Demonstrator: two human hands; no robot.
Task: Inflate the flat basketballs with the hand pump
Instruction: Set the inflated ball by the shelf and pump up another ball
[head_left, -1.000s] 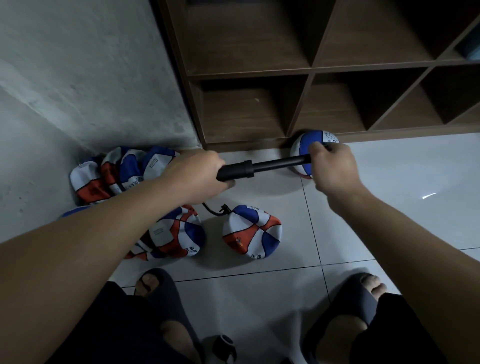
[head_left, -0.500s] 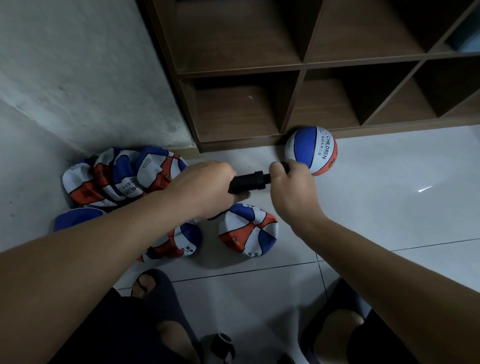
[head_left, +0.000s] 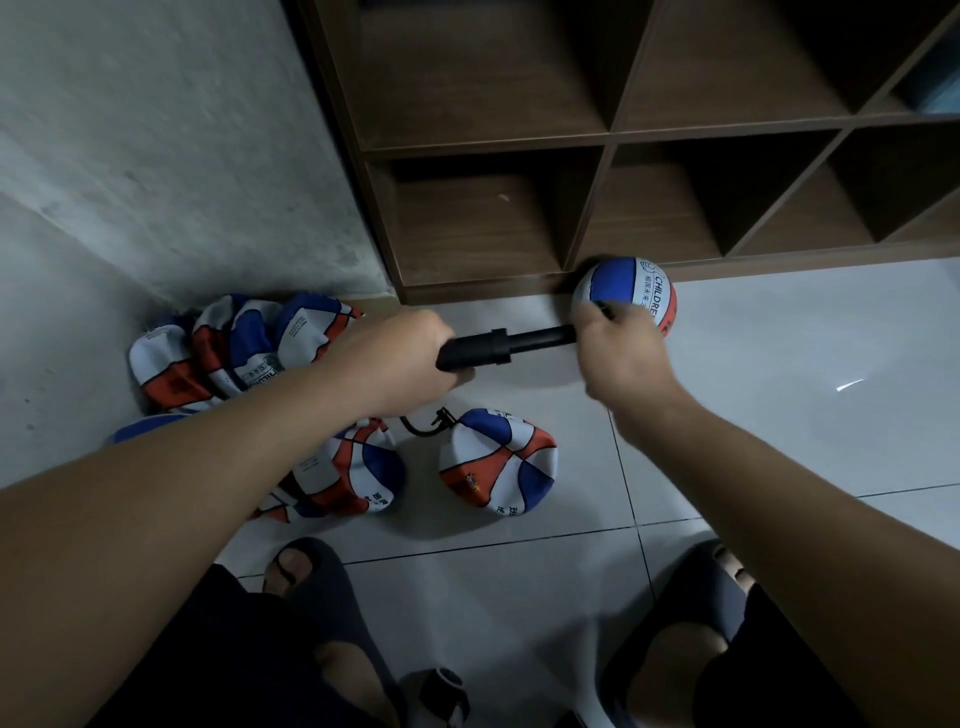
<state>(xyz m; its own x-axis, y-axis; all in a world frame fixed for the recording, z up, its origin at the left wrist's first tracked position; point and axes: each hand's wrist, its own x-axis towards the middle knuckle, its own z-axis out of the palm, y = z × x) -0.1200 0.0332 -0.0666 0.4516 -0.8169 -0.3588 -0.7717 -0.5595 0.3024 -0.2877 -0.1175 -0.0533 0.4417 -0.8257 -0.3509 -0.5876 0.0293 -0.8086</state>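
Head view, looking down at a tiled floor (head_left: 779, 415). Left hand (head_left: 410, 358) is curled round the black barrel of the hand pump (head_left: 488, 348), which is held level above the floor. Right hand (head_left: 621, 348) is closed round the pump's handle end, with part of the plunger rod showing between barrel and hand. A thin black hose (head_left: 421, 428) hangs under the left hand and ends at the top of a flat basketball (head_left: 498, 465), which lies slumped on the floor between the two forearms. A second flat ball (head_left: 358, 475) lies just left of it, partly hidden by the left forearm. Further flat balls (head_left: 234, 348) are piled in the corner against the grey wall (head_left: 156, 156). One round, inflated ball (head_left: 631, 286) rests on the floor touching the base of the wooden shelf unit (head_left: 571, 130), just beyond the right hand. Two feet in dark slippers (head_left: 311, 577) stand at the near edge of the floor.
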